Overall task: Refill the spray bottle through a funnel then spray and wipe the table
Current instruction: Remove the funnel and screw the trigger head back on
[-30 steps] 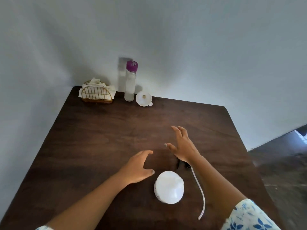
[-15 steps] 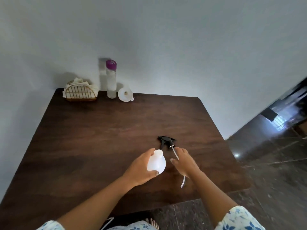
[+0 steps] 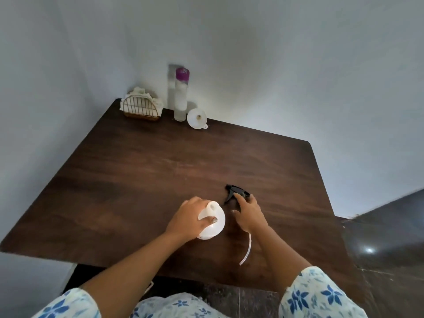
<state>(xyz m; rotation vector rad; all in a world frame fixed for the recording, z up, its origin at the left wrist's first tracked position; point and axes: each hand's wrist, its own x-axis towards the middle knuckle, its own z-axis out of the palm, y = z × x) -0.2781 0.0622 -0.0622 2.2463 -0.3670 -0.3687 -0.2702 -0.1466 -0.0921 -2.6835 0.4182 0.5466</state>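
Observation:
My left hand (image 3: 190,218) grips the white spray bottle body (image 3: 214,222), which stands on the dark wooden table (image 3: 142,171) with its open neck up. The black trigger spray head (image 3: 236,192) lies on the table just right of it, and its clear dip tube (image 3: 246,251) trails toward me. My right hand (image 3: 249,213) rests on the rear of the spray head with fingers curled over it. A white funnel (image 3: 196,118) lies at the far edge beside a tall clear bottle with a purple cap (image 3: 180,97).
A gold wire holder with cloths (image 3: 141,107) sits in the far left corner against the wall. Dark tiled floor (image 3: 390,249) lies to the right of the table. The table's near edge is just before my lap.
My left hand has closed round the bottle body. My right hand has moved forward onto the spray head. The camera view has tilted further down.

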